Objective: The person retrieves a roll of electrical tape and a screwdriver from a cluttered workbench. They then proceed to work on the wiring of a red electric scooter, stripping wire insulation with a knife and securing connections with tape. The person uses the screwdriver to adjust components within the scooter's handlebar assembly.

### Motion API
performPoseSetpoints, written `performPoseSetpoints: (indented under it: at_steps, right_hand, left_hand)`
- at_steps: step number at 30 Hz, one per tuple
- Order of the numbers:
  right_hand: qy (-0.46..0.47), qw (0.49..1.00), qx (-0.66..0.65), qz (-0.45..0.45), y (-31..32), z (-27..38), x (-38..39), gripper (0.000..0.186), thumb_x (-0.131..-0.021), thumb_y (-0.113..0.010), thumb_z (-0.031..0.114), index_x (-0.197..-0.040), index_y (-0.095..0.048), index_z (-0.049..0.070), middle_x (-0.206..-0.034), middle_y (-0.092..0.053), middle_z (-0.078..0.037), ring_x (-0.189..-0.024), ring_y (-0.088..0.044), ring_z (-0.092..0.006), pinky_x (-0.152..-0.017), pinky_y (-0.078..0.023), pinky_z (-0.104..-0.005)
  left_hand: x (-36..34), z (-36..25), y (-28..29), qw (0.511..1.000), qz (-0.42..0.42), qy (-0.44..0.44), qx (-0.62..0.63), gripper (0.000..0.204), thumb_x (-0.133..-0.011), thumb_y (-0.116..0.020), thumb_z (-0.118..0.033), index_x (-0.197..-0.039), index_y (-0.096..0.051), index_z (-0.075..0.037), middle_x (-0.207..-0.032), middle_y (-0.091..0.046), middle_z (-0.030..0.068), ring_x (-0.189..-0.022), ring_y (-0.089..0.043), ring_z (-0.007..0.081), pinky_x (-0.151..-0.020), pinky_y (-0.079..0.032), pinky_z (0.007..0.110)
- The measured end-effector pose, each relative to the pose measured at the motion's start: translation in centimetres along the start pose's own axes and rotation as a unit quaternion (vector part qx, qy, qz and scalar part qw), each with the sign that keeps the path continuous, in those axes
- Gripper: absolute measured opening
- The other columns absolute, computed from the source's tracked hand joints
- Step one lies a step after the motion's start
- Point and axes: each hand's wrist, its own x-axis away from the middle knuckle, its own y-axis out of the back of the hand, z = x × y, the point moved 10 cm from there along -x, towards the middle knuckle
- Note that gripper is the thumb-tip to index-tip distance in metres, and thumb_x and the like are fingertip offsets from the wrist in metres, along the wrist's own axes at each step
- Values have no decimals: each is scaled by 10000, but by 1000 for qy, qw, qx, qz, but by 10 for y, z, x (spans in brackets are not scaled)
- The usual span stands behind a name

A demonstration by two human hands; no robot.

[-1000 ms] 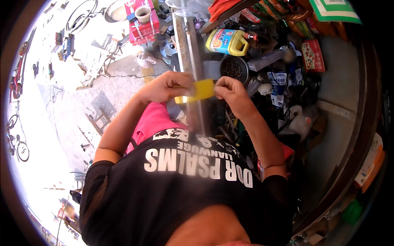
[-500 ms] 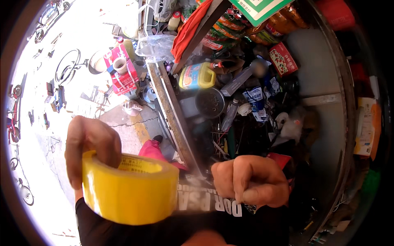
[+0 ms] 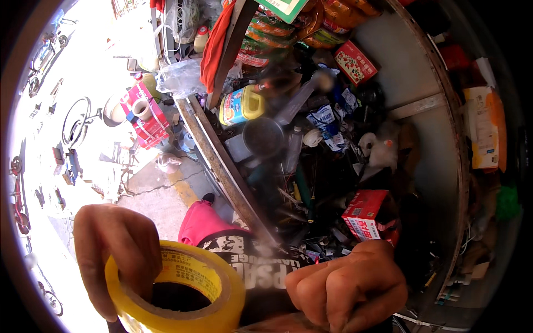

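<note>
My left hand (image 3: 114, 250) is closed round the side of a roll of yellow packing tape (image 3: 183, 283), fingers inside the ring and thumb outside. The roll is tilted so that its printed inner core shows, and its lower part is cut off by the frame. To the right of it, at about the same height, my right hand (image 3: 350, 283) is closed with fingers pinched together. A thin, see-through strip seems to run from the roll to this hand along the lower edge, but what the fingertips hold is hidden.
Past my pink-clad leg (image 3: 202, 222) runs a metal-edged ledge (image 3: 219, 161). Beyond it lie a yellow jug (image 3: 242, 105), a dark round pan (image 3: 263, 137) and clutter. A red box (image 3: 366, 213) sits behind my right hand. Out left are a red carton (image 3: 145, 119) and bicycles.
Both hands and the tape roll have sunk lower in view, and the roll has tipped so its hole shows more. The surroundings have shifted left, and the red box shows more fully.
</note>
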Motion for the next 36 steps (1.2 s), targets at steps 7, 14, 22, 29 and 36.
performPoseSetpoints:
  at_steps: [7, 14, 22, 29, 36]
  right_hand:
    - [50, 998, 47, 16, 5, 2, 9, 75, -871, -606, 58, -855, -542, 22, -796, -554, -101, -696, -496, -195, -632, -391, -325]
    - [24, 999, 43, -8, -2, 28, 35, 99, -854, -561, -15, -882, -470, 10, -847, -481, -94, -764, -450, -161, -694, -359, -304]
    - [114, 878, 53, -461, 137, -5, 189, 69, -867, -575, 88, -821, -532, 62, -761, -522, -64, -713, -463, -145, -680, -372, -291]
    - [309, 773, 128, -539, 100, 39, 286, 126, -891, -584, 112, -812, -489, 88, -783, -478, -28, -747, -452, -127, -700, -376, -294]
    - [329, 767, 111, -539, 99, 31, 317, 141, -893, -574, 121, -797, -476, 87, -797, -481, -29, -765, -454, -133, -722, -380, -300]
  left_hand:
    - [3, 13, -2, 992, 114, -9, -43, 161, -914, -589, -20, -1023, -706, 0, -923, -629, 266, -617, -659, 248, -495, -536, 306]
    - [36, 54, 79, 987, -128, 78, -59, 160, -845, -715, -157, -800, -692, -5, -824, -633, 244, -561, -589, 258, -511, -442, 309]
    - [-122, 42, 80, 900, -110, -3, -422, 237, -856, -705, -222, -821, -634, 1, -845, -592, 129, -765, -559, 191, -676, -417, 294]
    - [-339, 157, -18, 674, 199, -110, -702, 114, -919, -605, -67, -1002, -644, 1, -954, -618, 79, -871, -599, 186, -797, -460, 289]
    - [-380, 210, -7, 603, 270, -194, -725, 265, -904, -639, -152, -1148, -582, -65, -884, -635, 68, -665, -594, 183, -607, -484, 270]
